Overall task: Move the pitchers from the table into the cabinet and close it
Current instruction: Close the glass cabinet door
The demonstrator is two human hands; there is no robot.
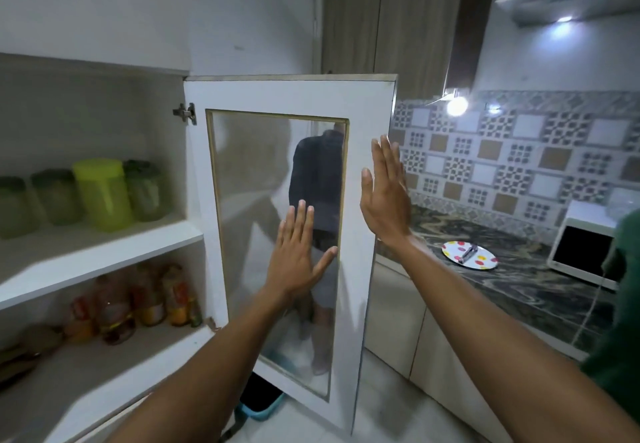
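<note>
Standing open: cabinet (104,245), filling the 9 o'clock side, its door (367,103) swung out toward the middle.
Upper shelf (104,255): a bright green pitcher (102,193) with a lid, among three dull green jars (57,196), all upright, close side by side.
Lower shelf (114,366): a cluster of bottles (145,298) with orange and red labels, blurred.
Door pane: glass panel (249,200) in a thin frame.
Left hand (298,255): at 6 o'clock of the pane, palm flat on the glass, fingers straight and together, thumb spread; holds nothing.
Right hand (384,196): at 3 o'clock of the pane, by the door's free edge, fingers straight and together, empty; contact cannot be told.
Counter (519,290): at 3 o'clock, bearing a dotted plate (485,262) and a white microwave (585,248).
</note>
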